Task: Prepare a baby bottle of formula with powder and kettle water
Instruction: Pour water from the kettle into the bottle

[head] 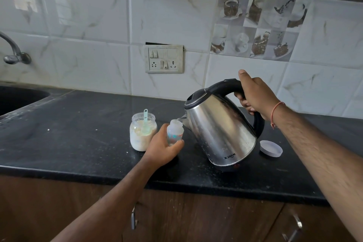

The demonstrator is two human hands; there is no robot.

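Black speckled stone bench (82,135) running along the tiled wall, pale crumbs dotted over it, brown cabinet doors below its front edge. Standing on it, an open clear jar of powder (143,135) with a green scoop upright inside, and well off to the right a white lid (271,148) lying flat. Far left, a dark sink (17,98) sunk into the top

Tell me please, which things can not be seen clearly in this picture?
- Water level in the baby bottle, head view: left hand covers its lower part.
- Water stream at the kettle spout: too small to tell.
- Sink: cut off by the left edge.
- Bottle print: too small to read.
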